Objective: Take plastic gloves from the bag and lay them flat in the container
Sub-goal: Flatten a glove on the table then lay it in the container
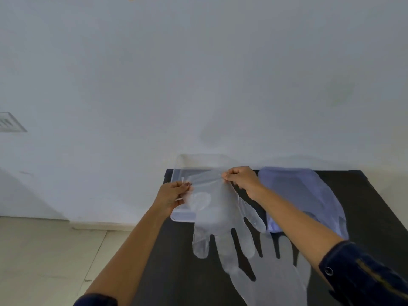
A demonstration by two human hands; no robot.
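A clear plastic glove [220, 217] hangs in the air with its fingers pointing down toward me. My left hand [174, 193] pinches the left corner of its cuff, and my right hand [240, 181] pinches the right corner. Behind the glove, at the table's far left corner against the wall, stands the clear rectangular container [176, 171]. The pale blue-tinted plastic bag [309, 195] lies to the right of the container, under my right forearm. Another clear glove [276, 279] shows lower down, nearer me; it is blurred.
The black table [375, 206] ends at a left edge running toward me, with tiled floor [44, 261] beyond it. A white wall [198, 85] rises right behind the container. A vent grille [11, 122] sits on the wall at far left.
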